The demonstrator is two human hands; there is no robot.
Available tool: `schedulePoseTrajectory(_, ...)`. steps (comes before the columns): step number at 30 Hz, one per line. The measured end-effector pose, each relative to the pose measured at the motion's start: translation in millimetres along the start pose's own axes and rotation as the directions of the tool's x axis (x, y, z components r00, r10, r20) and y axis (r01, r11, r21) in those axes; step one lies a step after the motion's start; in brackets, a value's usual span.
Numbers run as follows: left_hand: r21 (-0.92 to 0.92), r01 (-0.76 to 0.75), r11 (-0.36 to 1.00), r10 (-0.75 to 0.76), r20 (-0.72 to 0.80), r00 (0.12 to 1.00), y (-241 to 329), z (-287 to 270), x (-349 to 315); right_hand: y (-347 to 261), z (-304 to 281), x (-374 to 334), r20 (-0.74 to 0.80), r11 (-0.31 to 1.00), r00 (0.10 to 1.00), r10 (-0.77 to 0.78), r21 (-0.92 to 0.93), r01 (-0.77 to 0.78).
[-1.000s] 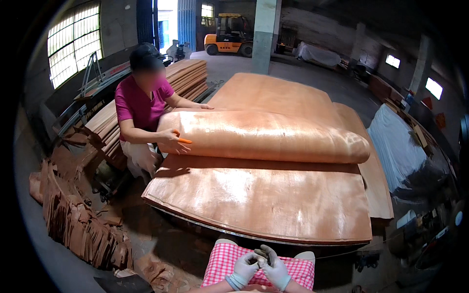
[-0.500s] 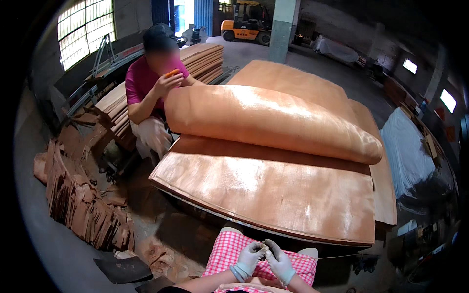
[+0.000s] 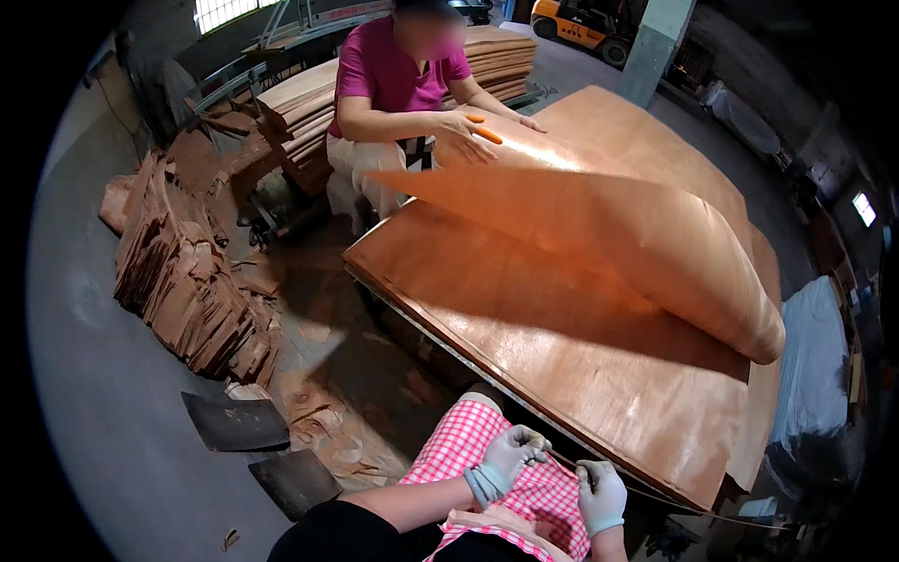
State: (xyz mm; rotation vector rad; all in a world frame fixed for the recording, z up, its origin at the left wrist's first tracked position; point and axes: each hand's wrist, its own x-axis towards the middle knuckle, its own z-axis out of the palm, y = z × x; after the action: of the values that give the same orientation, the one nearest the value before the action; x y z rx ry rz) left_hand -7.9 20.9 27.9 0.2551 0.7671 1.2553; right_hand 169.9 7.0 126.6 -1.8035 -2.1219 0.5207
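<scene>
Both my hands wear pale gloves and are over my lap, on a pink checked apron (image 3: 459,440). My left hand (image 3: 510,459) is closed, its fingers pinching one end of a thin, pale strip (image 3: 562,460). A short way to the right, my closed right hand (image 3: 601,495) grips the same strip. A thin line of it trails off rightward past that hand; its exact material cannot be made out. Just ahead lies a stack of large reddish-brown wood veneer sheets (image 3: 562,309). The top veneer sheet (image 3: 599,211) is curled back, its left corner lifted in a point.
Across the stack, a person in a magenta shirt (image 3: 389,89) has both hands on the curled sheet, orange covers on some fingers. Broken veneer pieces (image 3: 192,281) are piled at the left. Dark flat pieces (image 3: 234,421) lie on the floor. A forklift (image 3: 585,28) stands far back.
My hands have moved apart, drawing the strip between them. The curled sheet's left end has opened into a raised corner. The person's raised hand has come down onto it. My view has turned left.
</scene>
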Motion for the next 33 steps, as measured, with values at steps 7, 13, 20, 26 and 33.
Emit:
schedulePoseTrajectory(7, 0.003, -0.116, 0.993, 0.115, -0.102, 0.988, 37, -35, 25, 26, -16, 0, 0.018, 0.997, 0.998, 0.061, 0.04, -0.061)
schedulePoseTrajectory(13, 0.017, -0.3, 0.954, 0.293, -0.281, 0.914, 89, -53, 44, 40, -24, 1, 0.098, 0.984, 0.982, 0.163, 0.051, -0.169)
schedulePoseTrajectory(20, 0.299, -0.543, 0.785, 0.62, -0.364, 0.695, 167, -115, 91, 135, -37, 0, 0.239, 0.873, 0.903, 0.357, 0.258, -0.414)
schedulePoseTrajectory(26, 0.793, -0.347, 0.5, 0.839, -0.344, 0.421, 241, -186, 162, 166, -24, 7, -0.021, 0.908, 0.91, 0.415, 0.072, -0.412)
schedulePoseTrajectory(33, 0.949, 0.282, 0.141, 0.941, -0.217, 0.26, 322, -241, 189, 92, 13, 52, 0.138, 0.943, 0.936, 0.325, 0.031, -0.332)
